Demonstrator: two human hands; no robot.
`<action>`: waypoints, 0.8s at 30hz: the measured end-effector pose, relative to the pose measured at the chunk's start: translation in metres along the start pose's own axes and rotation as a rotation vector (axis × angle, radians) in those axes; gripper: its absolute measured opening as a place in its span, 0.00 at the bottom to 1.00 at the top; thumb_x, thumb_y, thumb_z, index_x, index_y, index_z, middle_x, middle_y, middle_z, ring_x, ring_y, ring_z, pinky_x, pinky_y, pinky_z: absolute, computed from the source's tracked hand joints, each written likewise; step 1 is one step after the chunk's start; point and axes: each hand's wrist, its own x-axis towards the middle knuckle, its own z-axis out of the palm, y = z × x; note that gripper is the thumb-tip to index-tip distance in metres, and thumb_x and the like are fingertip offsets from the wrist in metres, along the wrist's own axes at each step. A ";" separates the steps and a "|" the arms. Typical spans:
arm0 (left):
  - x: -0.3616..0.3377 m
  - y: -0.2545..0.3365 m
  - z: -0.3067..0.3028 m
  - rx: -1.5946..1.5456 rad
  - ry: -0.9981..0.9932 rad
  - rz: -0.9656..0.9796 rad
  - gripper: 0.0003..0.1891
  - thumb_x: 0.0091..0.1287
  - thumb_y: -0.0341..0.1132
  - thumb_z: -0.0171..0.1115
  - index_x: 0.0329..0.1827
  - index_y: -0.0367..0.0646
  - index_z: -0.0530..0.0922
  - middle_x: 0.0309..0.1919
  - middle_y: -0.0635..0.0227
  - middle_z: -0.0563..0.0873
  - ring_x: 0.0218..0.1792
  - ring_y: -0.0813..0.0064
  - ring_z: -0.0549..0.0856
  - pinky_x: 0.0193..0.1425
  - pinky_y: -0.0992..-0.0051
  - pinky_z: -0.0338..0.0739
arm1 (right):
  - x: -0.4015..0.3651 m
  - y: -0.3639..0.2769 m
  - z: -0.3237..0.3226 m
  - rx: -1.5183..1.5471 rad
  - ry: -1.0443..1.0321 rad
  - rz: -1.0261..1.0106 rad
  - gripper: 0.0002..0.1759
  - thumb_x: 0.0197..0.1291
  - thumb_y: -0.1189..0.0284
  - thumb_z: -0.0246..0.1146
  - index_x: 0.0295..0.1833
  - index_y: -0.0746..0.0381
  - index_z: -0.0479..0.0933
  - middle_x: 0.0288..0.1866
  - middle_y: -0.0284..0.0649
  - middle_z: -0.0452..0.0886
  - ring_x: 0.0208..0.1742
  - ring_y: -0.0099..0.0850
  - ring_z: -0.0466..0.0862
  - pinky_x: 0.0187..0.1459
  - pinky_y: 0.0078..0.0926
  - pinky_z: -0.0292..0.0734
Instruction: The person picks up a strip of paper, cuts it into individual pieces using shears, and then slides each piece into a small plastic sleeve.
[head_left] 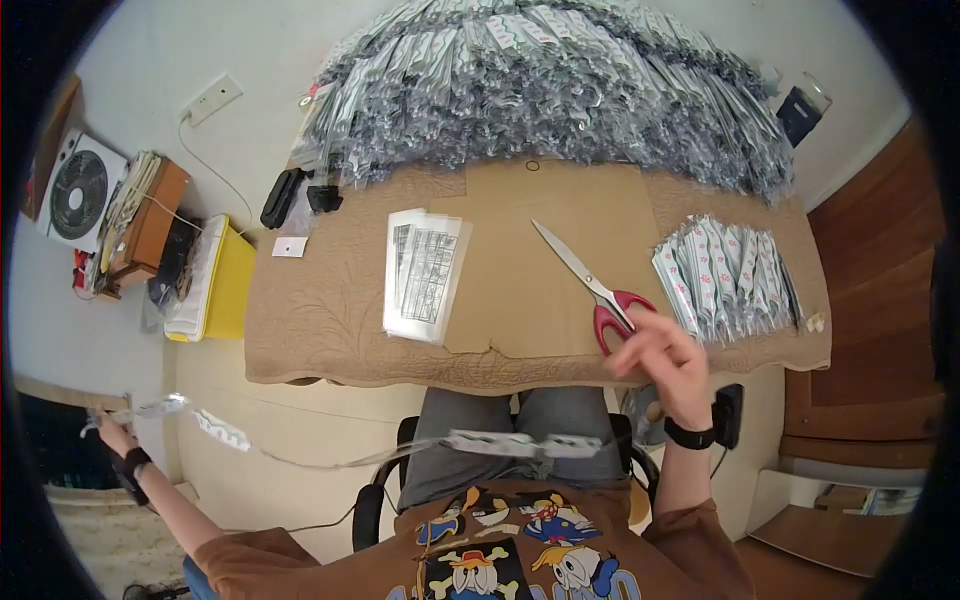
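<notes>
My left hand (115, 434) is stretched far out to the left, closed on the end of a strip of linked clear packets (222, 430). The strip hangs across my lap, with more white packets (490, 443) over my legs. Above the table's front edge, my right hand (660, 362) is by the red handles of the scissors (590, 275), its fingers curled and slightly blurred; whether it touches them I cannot tell. The scissors lie on a brown cardboard sheet (500, 290), blades pointing away from me. Left of them lie printed sheets in clear sleeves (425, 280).
A large heap of packets (540, 90) fills the table's back. A smaller row of packets (725, 280) lies at the right. A black case (283, 198) rests at the back left. Beyond the table's left side are a yellow bin (230, 285) and a fan (80, 193).
</notes>
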 end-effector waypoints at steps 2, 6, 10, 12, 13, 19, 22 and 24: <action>-0.040 -0.006 0.014 -0.042 -0.161 -0.067 0.21 0.63 0.43 0.50 0.54 0.39 0.72 0.30 0.72 0.76 0.29 0.84 0.71 0.32 0.83 0.66 | 0.006 0.001 0.000 -0.178 0.294 -0.022 0.23 0.57 0.74 0.59 0.58 0.69 0.66 0.38 0.43 0.80 0.37 0.32 0.79 0.44 0.32 0.72; -0.233 0.026 0.086 -0.420 -0.681 -0.078 0.24 0.65 0.44 0.50 0.61 0.41 0.66 0.26 0.80 0.70 0.28 0.89 0.66 0.33 0.87 0.62 | 0.019 0.005 -0.001 -1.427 0.304 -0.343 0.20 0.55 0.74 0.60 0.54 0.68 0.70 0.39 0.41 0.78 0.31 0.30 0.78 0.39 0.30 0.73; -0.407 0.097 0.143 -0.650 -0.560 -0.259 0.20 0.68 0.41 0.48 0.58 0.38 0.68 0.23 0.80 0.59 0.25 0.89 0.60 0.29 0.87 0.57 | 0.024 0.004 0.010 -1.507 0.294 -0.192 0.21 0.52 0.77 0.60 0.55 0.66 0.70 0.39 0.38 0.75 0.33 0.27 0.78 0.38 0.26 0.73; -0.462 0.138 0.149 -0.670 -0.676 -0.231 0.18 0.69 0.42 0.47 0.54 0.38 0.72 0.24 0.78 0.60 0.26 0.87 0.61 0.33 0.85 0.60 | 0.024 0.007 0.011 -0.938 0.367 0.013 0.22 0.52 0.79 0.58 0.55 0.66 0.69 0.37 0.37 0.73 0.35 0.25 0.77 0.38 0.23 0.72; -0.484 0.150 0.154 -0.756 -0.636 -0.258 0.17 0.69 0.41 0.47 0.53 0.37 0.71 0.24 0.77 0.60 0.27 0.86 0.62 0.34 0.84 0.61 | 0.025 0.008 0.014 -0.649 0.387 0.110 0.22 0.51 0.79 0.58 0.55 0.65 0.69 0.37 0.36 0.72 0.36 0.25 0.76 0.38 0.21 0.72; -0.537 0.183 0.174 -0.983 -0.506 -0.250 0.15 0.71 0.40 0.43 0.48 0.35 0.70 0.25 0.74 0.60 0.26 0.84 0.63 0.36 0.81 0.68 | -0.031 0.065 0.082 0.217 -0.223 0.063 0.43 0.47 0.71 0.67 0.66 0.59 0.50 0.42 0.37 0.67 0.42 0.26 0.72 0.40 0.22 0.69; -0.544 0.179 0.181 -0.956 -0.488 -0.161 0.15 0.71 0.40 0.42 0.45 0.35 0.70 0.25 0.73 0.60 0.26 0.84 0.62 0.36 0.80 0.68 | -0.050 0.083 0.106 0.308 -0.420 0.207 0.45 0.46 0.65 0.70 0.65 0.59 0.49 0.46 0.38 0.65 0.45 0.27 0.70 0.43 0.25 0.69; -0.551 0.168 0.182 -0.728 -0.500 0.079 0.15 0.71 0.39 0.41 0.44 0.36 0.70 0.25 0.73 0.60 0.26 0.83 0.62 0.38 0.80 0.67 | -0.052 0.085 0.120 0.269 -0.461 0.344 0.44 0.46 0.63 0.70 0.64 0.58 0.50 0.48 0.39 0.65 0.47 0.27 0.69 0.44 0.26 0.68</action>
